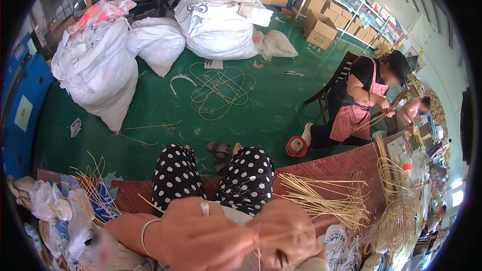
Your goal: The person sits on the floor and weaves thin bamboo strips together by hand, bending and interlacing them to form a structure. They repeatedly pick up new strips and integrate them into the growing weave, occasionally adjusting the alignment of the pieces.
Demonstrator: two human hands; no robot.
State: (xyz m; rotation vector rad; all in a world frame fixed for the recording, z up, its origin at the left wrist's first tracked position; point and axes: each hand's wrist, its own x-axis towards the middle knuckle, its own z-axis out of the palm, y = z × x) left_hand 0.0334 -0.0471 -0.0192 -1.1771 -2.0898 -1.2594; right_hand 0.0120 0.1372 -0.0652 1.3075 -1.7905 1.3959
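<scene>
Close to my body, my left hand (201,233) and my right hand (283,226) meet with fingers pinched together. Between them run thin pale cane strands (296,238), one reaching out past my right hand. Motion smears the fingertips, so the exact grip is hard to make out. A ring and a bracelet are on my left hand and wrist. Just beyond my right hand lies a loose pile of cut cane sticks (326,195) on a reddish-brown sheet (346,163).
Bundled long cane (396,211) lies at the far right. A co-worker (371,90) sits on a chair, handling strands beside a red container (296,146). Coiled cane (221,90) rests on the green floor. Big white sacks (95,65) and plastic bags (47,200) stand at left.
</scene>
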